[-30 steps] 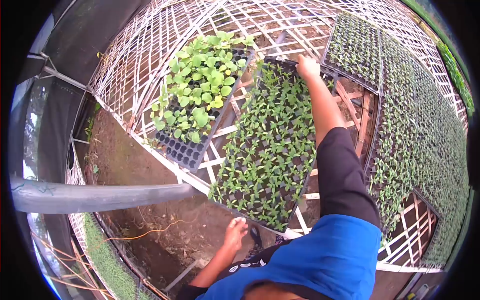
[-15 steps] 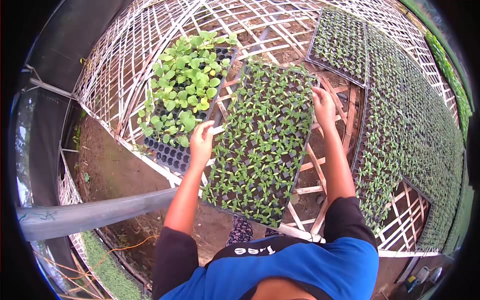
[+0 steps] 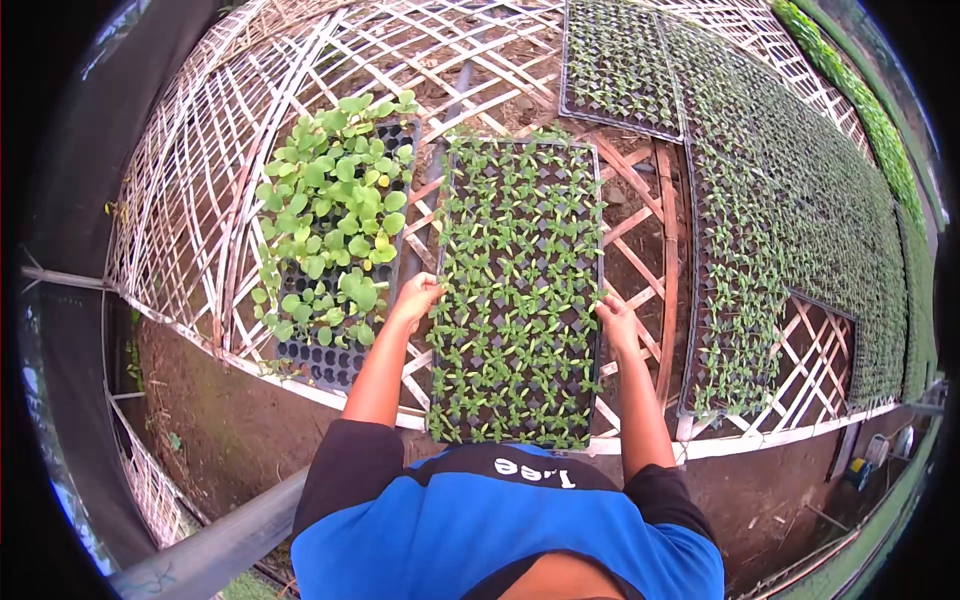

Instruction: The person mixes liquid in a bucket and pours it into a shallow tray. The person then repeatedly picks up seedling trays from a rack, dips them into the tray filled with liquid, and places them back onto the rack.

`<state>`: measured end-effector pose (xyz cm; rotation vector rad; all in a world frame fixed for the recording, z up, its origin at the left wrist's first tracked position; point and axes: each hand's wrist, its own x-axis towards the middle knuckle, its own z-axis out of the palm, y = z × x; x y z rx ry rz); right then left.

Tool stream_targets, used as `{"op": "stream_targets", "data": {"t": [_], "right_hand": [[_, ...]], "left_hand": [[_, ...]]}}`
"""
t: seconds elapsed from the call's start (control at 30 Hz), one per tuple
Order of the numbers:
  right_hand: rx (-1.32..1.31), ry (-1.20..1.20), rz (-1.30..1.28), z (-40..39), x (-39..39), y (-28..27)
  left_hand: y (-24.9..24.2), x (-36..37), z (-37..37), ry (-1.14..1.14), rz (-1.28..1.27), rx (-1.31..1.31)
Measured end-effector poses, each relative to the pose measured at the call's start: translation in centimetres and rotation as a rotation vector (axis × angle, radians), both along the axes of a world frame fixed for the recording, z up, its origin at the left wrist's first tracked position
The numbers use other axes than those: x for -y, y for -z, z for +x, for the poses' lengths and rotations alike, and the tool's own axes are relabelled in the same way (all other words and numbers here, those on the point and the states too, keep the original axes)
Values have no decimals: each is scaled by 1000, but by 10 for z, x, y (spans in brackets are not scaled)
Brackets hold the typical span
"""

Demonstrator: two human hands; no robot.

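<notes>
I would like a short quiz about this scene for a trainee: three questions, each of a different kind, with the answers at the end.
1. True or false: the left hand and the right hand are at opposite long sides of the middle tray.

2. Which of these shows bare cells along its near end?
A) the middle tray
B) the tray with broad leaves
C) neither of them

3. Fill in the missing word: from the person's view, the tray with broad leaves lies to the ____ of the middle tray.

Key: 1. True; 2. B; 3. left
</notes>
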<state>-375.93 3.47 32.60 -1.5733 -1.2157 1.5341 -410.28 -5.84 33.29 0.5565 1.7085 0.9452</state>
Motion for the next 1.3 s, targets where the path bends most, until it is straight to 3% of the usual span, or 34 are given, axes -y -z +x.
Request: {"op": "stream_targets", "data": {"t": [0.03, 0.13, 0.27, 0.53, 0.73, 0.8, 0.97, 1.3], "right_hand": [[-52, -17, 29, -4, 1, 1], [354, -13, 330, -22, 14, -21], [355, 23, 694, -52, 20, -65], [289, 69, 866, -97, -68, -117], [172, 95, 803, -165, -228, -111], [351, 82, 873, -191, -277, -120], [398, 153, 641, -249, -399, -101], [498, 239, 494, -300, -523, -40]], "left_hand": [[4, -1, 6, -59, 123, -61], [-1, 0, 35, -135, 392, -489], [-42, -13, 57, -133, 520, -716], [-94, -102, 10, -220, 690, -726], [-117, -247, -69, -223, 761, -846], [-113, -301, -97, -213, 756, -883], [-101, -419, -160, -159, 669, -1098], [-37, -567, -222, -49, 431, -1242]]}}
